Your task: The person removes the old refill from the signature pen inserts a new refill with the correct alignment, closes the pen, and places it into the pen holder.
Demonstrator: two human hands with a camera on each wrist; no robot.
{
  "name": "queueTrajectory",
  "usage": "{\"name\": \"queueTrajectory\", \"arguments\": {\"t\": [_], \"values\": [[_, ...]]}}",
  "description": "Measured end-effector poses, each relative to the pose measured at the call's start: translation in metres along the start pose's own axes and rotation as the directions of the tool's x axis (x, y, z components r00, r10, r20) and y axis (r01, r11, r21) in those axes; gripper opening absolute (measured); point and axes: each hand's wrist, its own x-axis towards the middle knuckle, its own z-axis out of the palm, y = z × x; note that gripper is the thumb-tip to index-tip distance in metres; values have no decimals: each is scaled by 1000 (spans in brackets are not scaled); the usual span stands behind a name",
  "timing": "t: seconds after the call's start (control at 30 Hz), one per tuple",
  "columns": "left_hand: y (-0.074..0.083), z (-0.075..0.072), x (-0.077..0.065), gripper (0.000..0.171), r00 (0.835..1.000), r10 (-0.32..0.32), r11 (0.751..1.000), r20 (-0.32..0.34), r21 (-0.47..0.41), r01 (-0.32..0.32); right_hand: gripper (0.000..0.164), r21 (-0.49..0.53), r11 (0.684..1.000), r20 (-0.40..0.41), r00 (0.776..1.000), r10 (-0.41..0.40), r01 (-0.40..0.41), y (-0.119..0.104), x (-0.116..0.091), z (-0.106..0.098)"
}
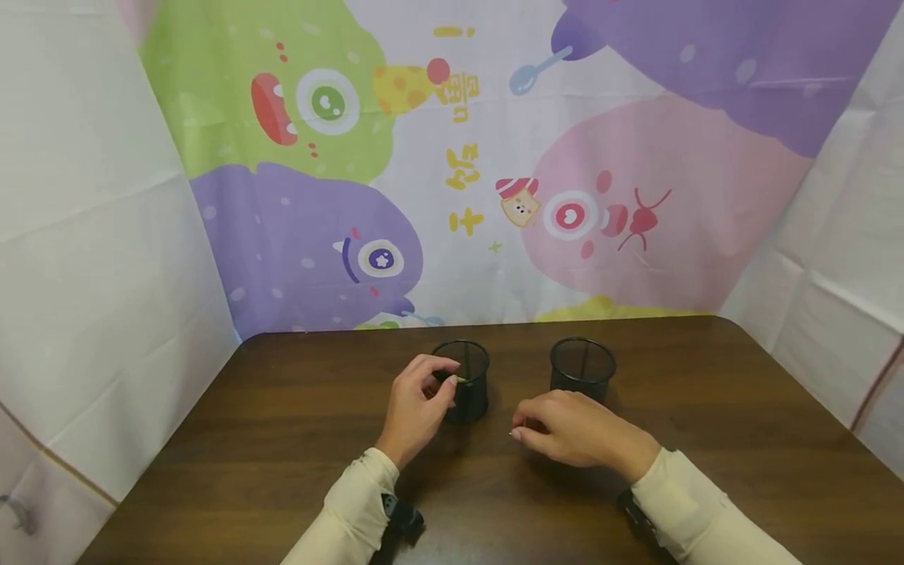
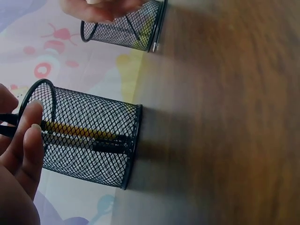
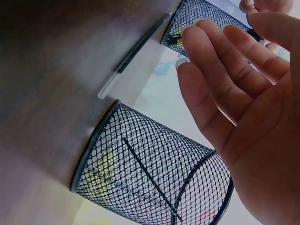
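My left hand (image 1: 420, 400) is at the rim of the left black mesh pen cup (image 1: 472, 396), its thumb and fingers curled round the black upper ends of the pens (image 2: 7, 131) there. Through the mesh, a yellow pen (image 2: 79, 130) and a darker one reach almost to the bottom. By the right mesh cup (image 1: 582, 377), my right hand (image 1: 575, 428) has loosely bent fingers and nothing in its grasp. Below it a black pen (image 3: 136, 51) with a clear end lies on the table between the cups; only its tip (image 1: 512, 433) shows in the head view.
The brown wooden table (image 1: 297, 439) carries both cups. Behind it hangs a cloth printed with cartoon monsters (image 1: 600, 212), and white cloth walls (image 1: 92, 235) stand at the sides. A dark wrist camera (image 1: 406, 518) is strapped at the left sleeve.
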Motion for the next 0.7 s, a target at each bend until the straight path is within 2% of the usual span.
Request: {"name": "queueTrajectory", "arguments": {"t": [0.2,0.43,0.7], "values": [[-2,0,-1,21,1000,19,1000,12,15,-19,8,-14,1000,-20,1000,-1,1,0,0,-3],[-36,3,-2,23,998,54,998,14,36,-54,8,-51,999,-40,999,-2,0,0,-1,-6],[-37,-1,1,19,992,121,988,30,97,-123,7,-72,997,-62,998,10,-14,-2,-3,-12]]}}
